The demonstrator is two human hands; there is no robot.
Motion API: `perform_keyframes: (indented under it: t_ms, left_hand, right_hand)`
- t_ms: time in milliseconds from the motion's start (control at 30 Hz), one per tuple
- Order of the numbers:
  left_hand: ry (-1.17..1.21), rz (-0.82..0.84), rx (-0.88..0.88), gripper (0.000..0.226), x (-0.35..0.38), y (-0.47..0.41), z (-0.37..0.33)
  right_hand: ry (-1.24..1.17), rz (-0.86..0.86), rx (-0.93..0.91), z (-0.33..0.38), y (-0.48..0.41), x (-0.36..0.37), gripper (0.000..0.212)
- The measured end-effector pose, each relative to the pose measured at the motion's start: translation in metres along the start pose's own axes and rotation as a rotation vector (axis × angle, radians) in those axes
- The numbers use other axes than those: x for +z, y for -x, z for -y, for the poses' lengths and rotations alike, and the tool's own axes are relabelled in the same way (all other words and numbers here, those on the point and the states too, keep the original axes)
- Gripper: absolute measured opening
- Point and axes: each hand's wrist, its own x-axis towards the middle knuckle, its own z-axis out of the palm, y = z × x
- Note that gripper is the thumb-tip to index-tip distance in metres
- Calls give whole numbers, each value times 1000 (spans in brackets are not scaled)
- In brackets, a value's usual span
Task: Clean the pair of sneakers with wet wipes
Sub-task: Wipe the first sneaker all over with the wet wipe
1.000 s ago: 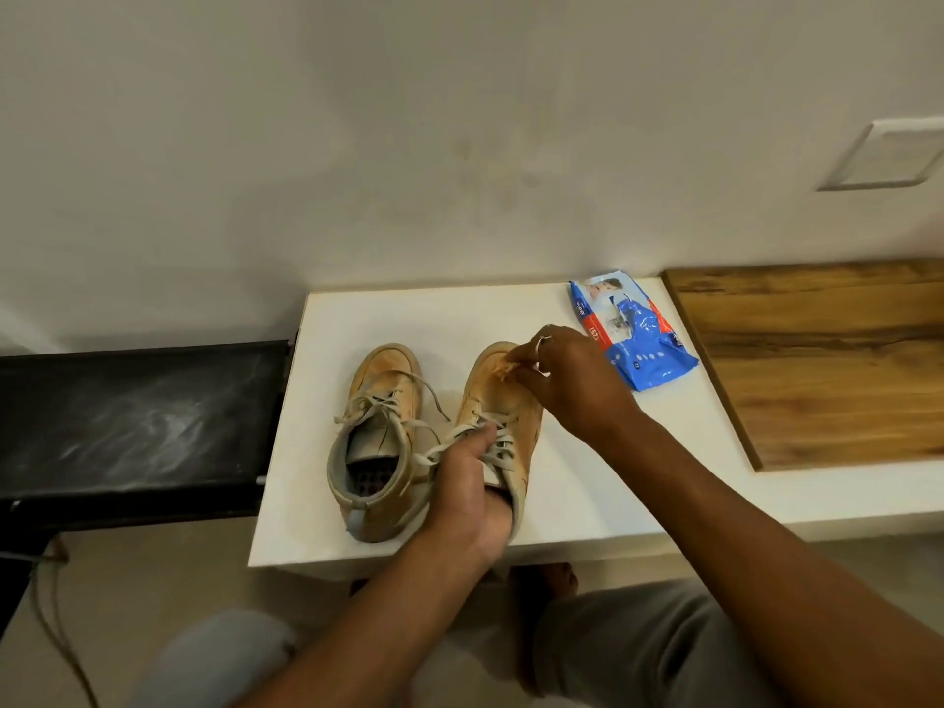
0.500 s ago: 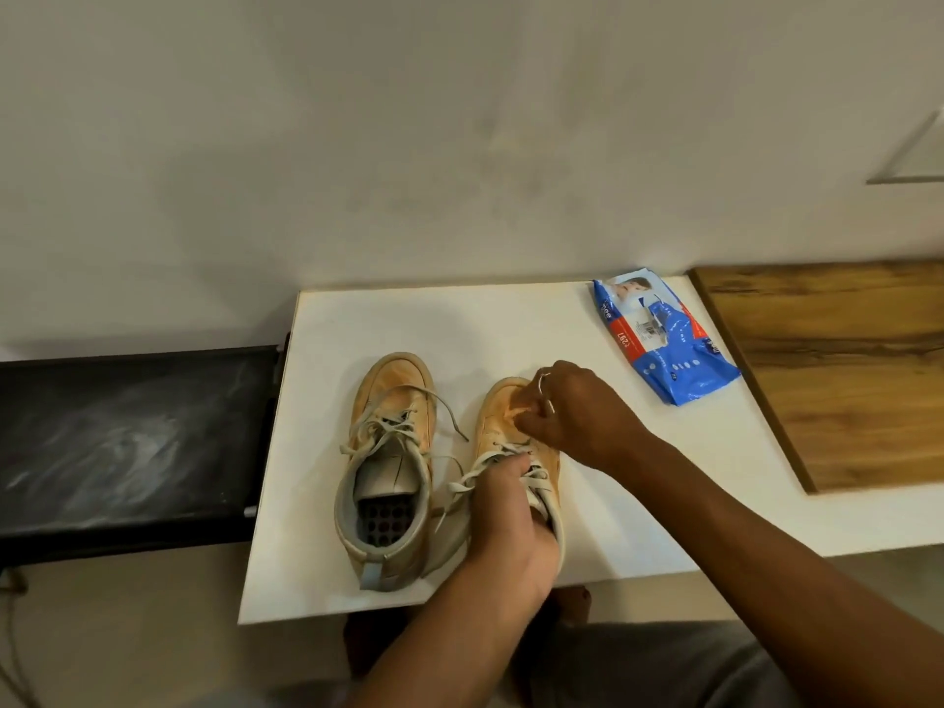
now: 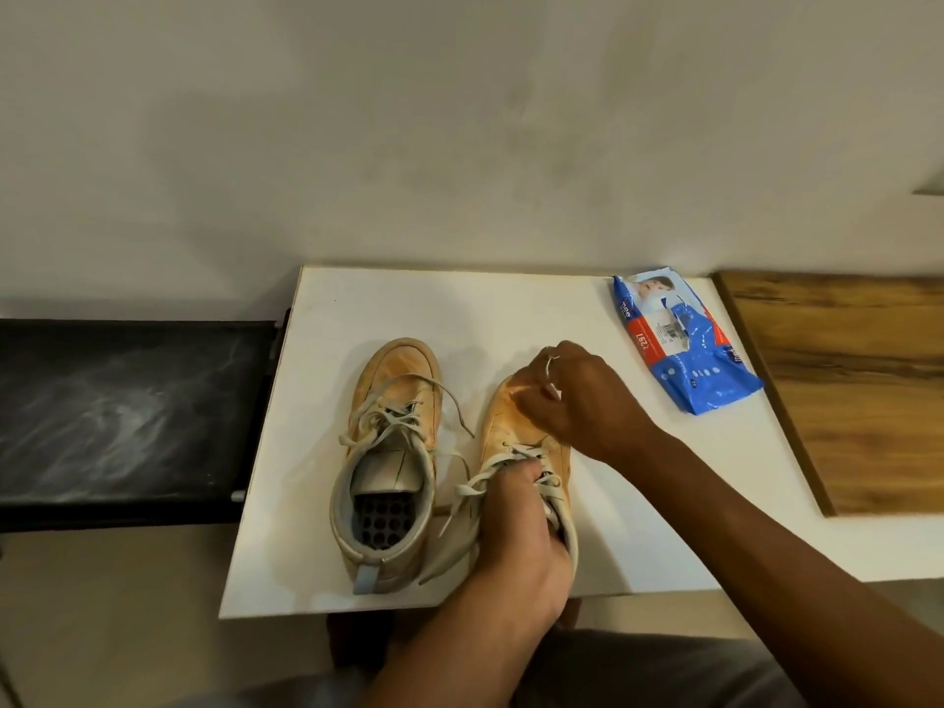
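Two tan sneakers stand side by side on a white table (image 3: 357,309), toes pointing to 12 o'clock. The loose sneaker (image 3: 393,401) sits at 9 o'clock from the held sneaker (image 3: 503,426), and the two almost touch.

The left hand (image 3: 516,534) grips the held sneaker at its opening, at the 6 o'clock end. Its fingers are curled round the laces and the top edge.

The right hand (image 3: 582,401) rests on the toe, at the 12 o'clock end. Its fingers are bent and bunched together, with the tips on the toe. A small pale shiny bit shows under them, but I cannot tell if it is a wipe.

The blue pack of wet wipes (image 3: 684,350) lies flat on the table at 2 o'clock from the sneakers, well apart from them. A wooden board (image 3: 843,375) lies at 3 o'clock. A black bench (image 3: 127,411) is at 9 o'clock.
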Motion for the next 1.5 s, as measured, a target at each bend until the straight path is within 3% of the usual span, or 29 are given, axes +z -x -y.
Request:
perform_keyframes:
  t_ms: [133,300,467,600,767,900,1033,1100,1233,1333,1400,1500]
  left_hand:
    - [-9,-9,10,15,-1,-2,-1]
    - [28,-21,1,15,1,2,-1]
    - [16,-37,-4,13,2,0,-1]
    - [7,-54,-14,10,1,-1,-1]
    - [-3,-34,-27,22,0,-1,-1]
    - [9,-41,-23,21,0,-1,-1]
    - [-1,-24,-1,21,0,-2,-1]
    - [-9,-11,-6,20,-1,-2,-1]
    - [-3,-21,6,18,0,-2,-1]
    - [-9,-17,10,20,0,-4,0]
    - [1,-19,0,21,0,-6,0]
    - [3,-22,-12,19,1,-5,0]
  right_hand:
    - [-50,219,-88,5,1,2,27]
    - [49,41,25,-2,-5,-6,31]
    - [-23,230,-9,0,2,-1,43]
    - [41,35,51,-9,-2,-9,31]
    - [-20,251,-5,-8,8,-3,43]
    - [68,61,86,-12,5,-10,33]
    - [40,255,84,-6,10,-8,35]
    - [90,264,122,-6,10,-11,38]
    - [177,17,60,-1,4,-14,27]
    - [47,173,109,1,8,-9,26]
    - [63,290,155,-3,10,-11,36]
    - [181,167,134,-6,5,-16,38]
